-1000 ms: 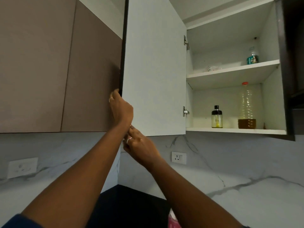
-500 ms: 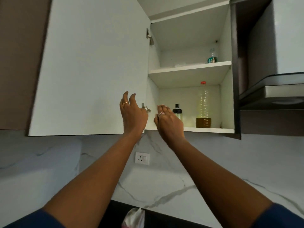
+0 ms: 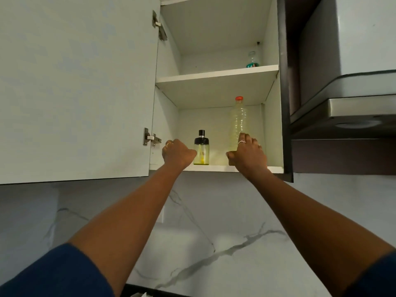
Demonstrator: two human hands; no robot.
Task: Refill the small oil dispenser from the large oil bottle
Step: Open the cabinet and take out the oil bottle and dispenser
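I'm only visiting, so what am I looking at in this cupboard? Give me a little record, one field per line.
Place: open white wall cabinet, door swung left
Lower shelf: small glass oil dispenser with black cap on the left, tall clear plastic oil bottle with red cap on the right
Right hand: wrapped round the tall bottle's lower part
Left hand: curled against the dispenser's left side, grip unclear
Upper shelf: small clear bottle with green label, far right
Stage: both containers inside, caps on
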